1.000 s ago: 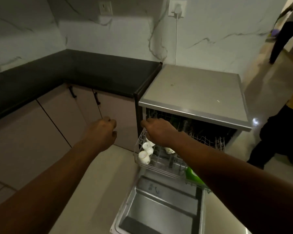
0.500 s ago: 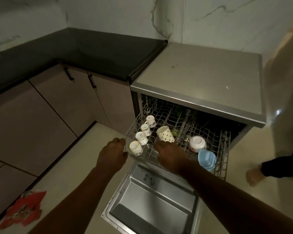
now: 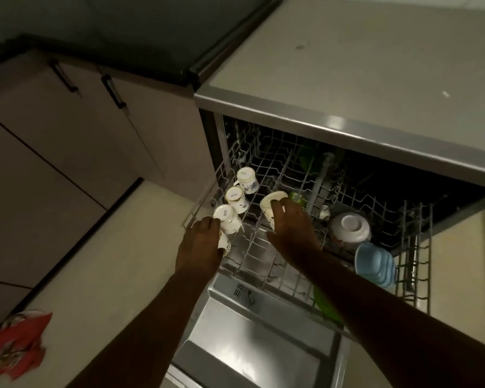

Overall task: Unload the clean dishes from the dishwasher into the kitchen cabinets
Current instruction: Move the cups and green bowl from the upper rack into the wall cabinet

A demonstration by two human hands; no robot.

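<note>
Right hand (image 3: 290, 229) is wrapped over the patterned cream cup (image 3: 272, 204) sitting upside down in the upper rack (image 3: 275, 169) — fingers curled over its base and side, which makes sense since the mouth points down and the base is the only easy bit to grab. Left hand (image 3: 202, 242) is doing the same at the near end of the cup row, fingers closed around a small cup (image 3: 224, 243) that's mostly hidden under the hand, right beside the white cup (image 3: 227, 219) at the rack's left edge. Looks like a two-at-once pickup to save trips.

Behind those, two more white cups (image 3: 237, 198) sit in the same row, all inverted so water drains off. Further right there's a white bowl (image 3: 350, 226) face down and a stack of blue bowls (image 3: 375, 264) tipped on edge near the rack's front. Rack is pulled out over the open dishwasher door (image 3: 258, 340). The lower cabinets (image 3: 76, 121) on the left are shut — so nothing's put away yet, I'd guess.
</note>
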